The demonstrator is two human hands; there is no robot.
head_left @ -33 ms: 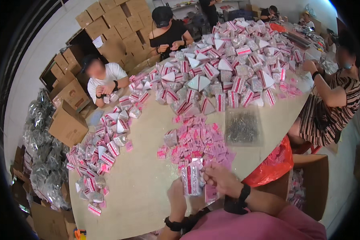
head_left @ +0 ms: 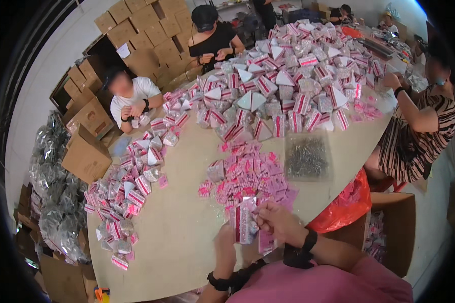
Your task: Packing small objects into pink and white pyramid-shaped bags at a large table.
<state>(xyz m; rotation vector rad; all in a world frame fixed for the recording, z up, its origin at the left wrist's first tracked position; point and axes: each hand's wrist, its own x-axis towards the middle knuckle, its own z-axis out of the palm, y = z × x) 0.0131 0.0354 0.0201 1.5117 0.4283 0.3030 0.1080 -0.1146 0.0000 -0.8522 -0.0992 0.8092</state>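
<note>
A glittery silver pouch with a dark pink stripe (head_left: 242,222) is held upright over the near edge of the table. My left hand (head_left: 224,250) closes round its left side. The fingertips of my right hand (head_left: 282,222) pinch together at the pouch's upper right edge; anything small between them is hidden. Just beyond lies a heap of small pink printed cards (head_left: 255,174), with one similar pouch (head_left: 216,171) at its left side. A pink card (head_left: 266,241) shows below my right hand. To the right, a shallow clear tray (head_left: 308,171) holds many thin metal pieces.
A large mound of striped pouches (head_left: 293,86) covers the table's far side; a smaller row (head_left: 121,212) runs along the left. Right of me are a red plastic bag (head_left: 346,202) and an open carton (head_left: 399,232). Co-workers sit around the table (head_left: 172,227).
The pouch has tilted and turned slightly between my hands. My right fingers keep their place at its edge.
</note>
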